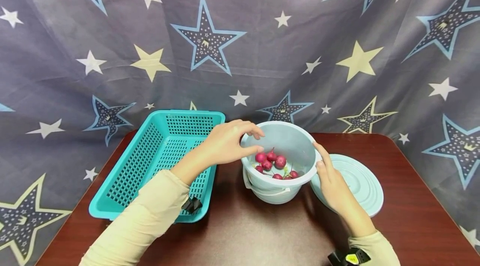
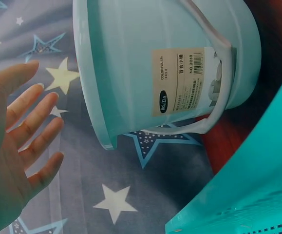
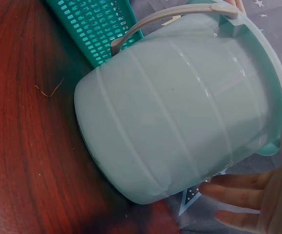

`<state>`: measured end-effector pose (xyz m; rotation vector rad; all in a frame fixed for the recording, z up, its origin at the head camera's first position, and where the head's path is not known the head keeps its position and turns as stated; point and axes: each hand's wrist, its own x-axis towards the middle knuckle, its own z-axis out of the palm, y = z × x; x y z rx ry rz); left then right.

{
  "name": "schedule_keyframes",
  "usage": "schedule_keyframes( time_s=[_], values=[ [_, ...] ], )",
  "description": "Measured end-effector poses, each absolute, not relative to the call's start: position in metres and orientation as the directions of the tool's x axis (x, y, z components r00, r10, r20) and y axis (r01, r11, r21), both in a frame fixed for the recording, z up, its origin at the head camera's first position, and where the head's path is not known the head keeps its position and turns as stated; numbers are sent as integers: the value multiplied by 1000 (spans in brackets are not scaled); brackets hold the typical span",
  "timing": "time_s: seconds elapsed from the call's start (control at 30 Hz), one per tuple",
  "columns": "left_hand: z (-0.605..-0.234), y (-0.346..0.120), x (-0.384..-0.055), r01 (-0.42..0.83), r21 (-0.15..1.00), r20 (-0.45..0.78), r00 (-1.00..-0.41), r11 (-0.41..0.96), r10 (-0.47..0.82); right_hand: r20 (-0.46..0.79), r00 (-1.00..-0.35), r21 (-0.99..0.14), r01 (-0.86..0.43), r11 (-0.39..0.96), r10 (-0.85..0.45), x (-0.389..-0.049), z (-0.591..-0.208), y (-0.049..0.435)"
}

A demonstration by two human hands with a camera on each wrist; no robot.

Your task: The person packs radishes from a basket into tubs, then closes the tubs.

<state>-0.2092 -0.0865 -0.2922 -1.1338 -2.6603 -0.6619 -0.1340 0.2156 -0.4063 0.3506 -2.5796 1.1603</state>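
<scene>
A light blue bucket (image 1: 275,193) stands upright on the table, holding several red radishes (image 1: 280,162) at its bottom. My left hand (image 1: 232,141) is over the left side of the bucket's rim, thumb and fingers apart, with nothing between them. The left wrist view shows that palm (image 2: 7,161) and its spread fingers beside the bucket's mouth. On the right, my right hand (image 1: 333,182) touches the rim. Its fingers (image 3: 238,195) reach out fairly straight along the outside in the right wrist view, where the thumb is only partly visible.
A teal perforated basket (image 1: 123,178) lies left of the bucket, under my left forearm. A round light blue lid (image 1: 365,182) rests on the table (image 1: 240,232) at right, partly behind my right hand. A starry cloth (image 1: 262,70) hangs behind.
</scene>
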Motion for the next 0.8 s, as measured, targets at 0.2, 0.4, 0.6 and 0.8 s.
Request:
schedule_keyframes(
  time_s=[0.2, 0.4, 0.6, 0.8],
  values=[
    [-291, -88, -205, 718, 341, 325, -696, 607, 640, 358, -928, -686, -336, 646, -104, -136, -407, 217],
    [-293, -81, -184, 775, 332, 400, -632, 537, 664, 340, -933, -674, -331, 661, -120, -133, -406, 219],
    [-300, -60, -144, 856, 312, 481, -516, 412, 708, 379, -904, -624, -409, 666, -201, -132, -401, 232],
    [-324, -34, -99, 883, 309, 492, -466, 354, 735, 418, -897, -632, -399, 665, -141, -133, -383, 266]
  ],
)
